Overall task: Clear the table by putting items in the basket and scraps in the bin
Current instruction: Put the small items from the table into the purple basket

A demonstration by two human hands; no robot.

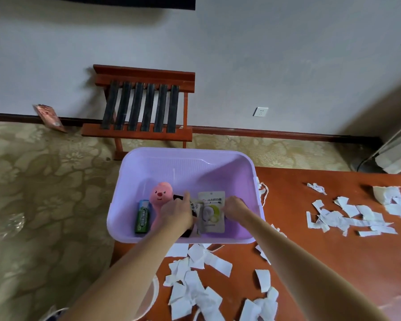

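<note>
Purple basket (pixel 185 152) sits frame centre, on the left end of the red-brown wood desk (pixel 322 251), overhanging its edge. Inside: green gum pack (pixel 143 216), pink plush toy (pixel 159 195), coconut pouch (pixel 212 212), small white packet (pixel 195 205). Both hands are in the basket. Right hand (pixel 235 208): fingers curled onto the pouch's right edge, holding it. Left hand (pixel 176 212): thumb up, over the small packet; fingers hidden, can't tell if they grip. Torn paper scraps (pixel 195 286) litter the desk, lower centre and right. Beige patterned carpet (pixel 44 181) fills the left. Wooden luggage rack (pixel 144 105) stands against the white wall (pixel 264 54), upper centre; wall socket (pixel 260 111) to its right.
</note>
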